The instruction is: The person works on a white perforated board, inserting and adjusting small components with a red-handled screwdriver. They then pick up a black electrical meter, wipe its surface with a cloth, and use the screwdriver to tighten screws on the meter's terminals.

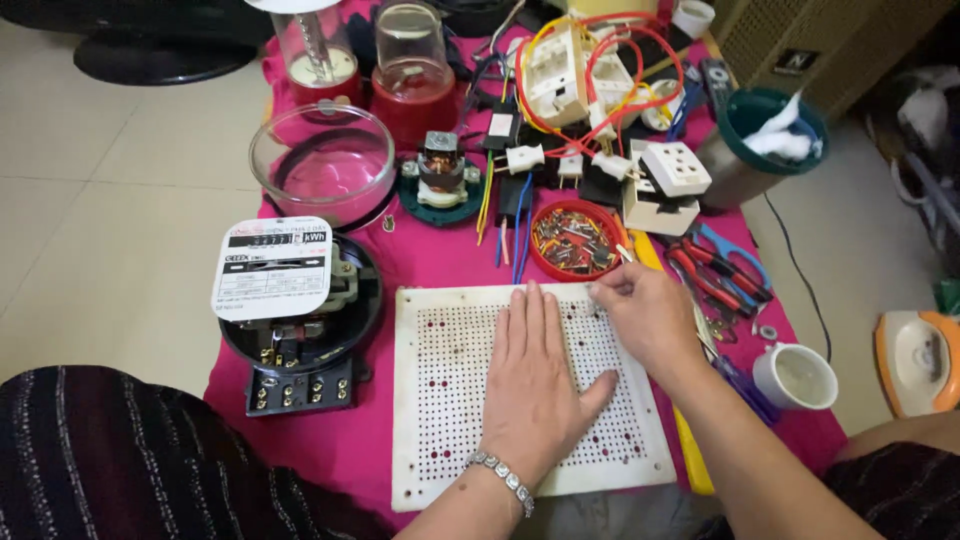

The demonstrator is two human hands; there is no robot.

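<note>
A white perforated board (445, 395) lies on a pink cloth (440, 255) in front of me. My left hand (535, 385), with a silver bracelet at the wrist, presses flat on the board with fingers together and pointing away. My right hand (645, 315) rests at the board's upper right corner, fingertips pinched together; whether something small is between them I cannot tell. Just beyond that hand sits a red round dish (575, 240) of small metal parts.
An opened black electricity meter (295, 320) lies left of the board, a glass dome (320, 160) behind it. White sockets with red and yellow wires (590, 80), red and blue pliers (720, 270), a white cup (795, 375) and an iron (920, 360) sit around.
</note>
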